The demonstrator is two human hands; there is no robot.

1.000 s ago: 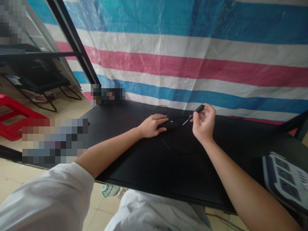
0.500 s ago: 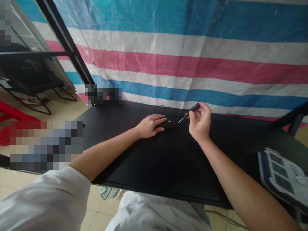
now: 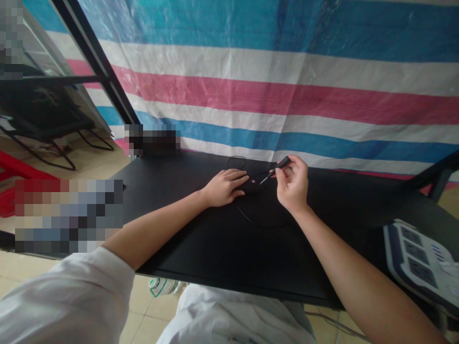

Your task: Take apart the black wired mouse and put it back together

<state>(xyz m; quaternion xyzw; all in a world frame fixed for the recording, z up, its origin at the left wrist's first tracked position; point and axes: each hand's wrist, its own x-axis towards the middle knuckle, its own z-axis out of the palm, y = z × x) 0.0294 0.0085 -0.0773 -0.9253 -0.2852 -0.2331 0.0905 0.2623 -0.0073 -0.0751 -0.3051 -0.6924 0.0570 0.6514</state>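
My left hand is closed around one side of a small, low black object on the black tabletop. That object carries a pale round spot; its exact kind is hard to make out against the dark surface. In my right hand is a screwdriver with a black handle, pinched between thumb and fingers. Its thin metal shaft slants down to the left, with the tip at the black object's right end. Whether the tip touches cannot be made out. A thin black cord curves around the object.
A white and dark-blue power strip lies at the table's right side. Behind the table hangs a striped plastic sheet. A black chair and a red stool stand at the left. Below the front edge is a clear bottle.
My right hand has moved slightly left with the screwdriver, bringing its tip closer to the pale spot. My left hand has stayed nearly in place.
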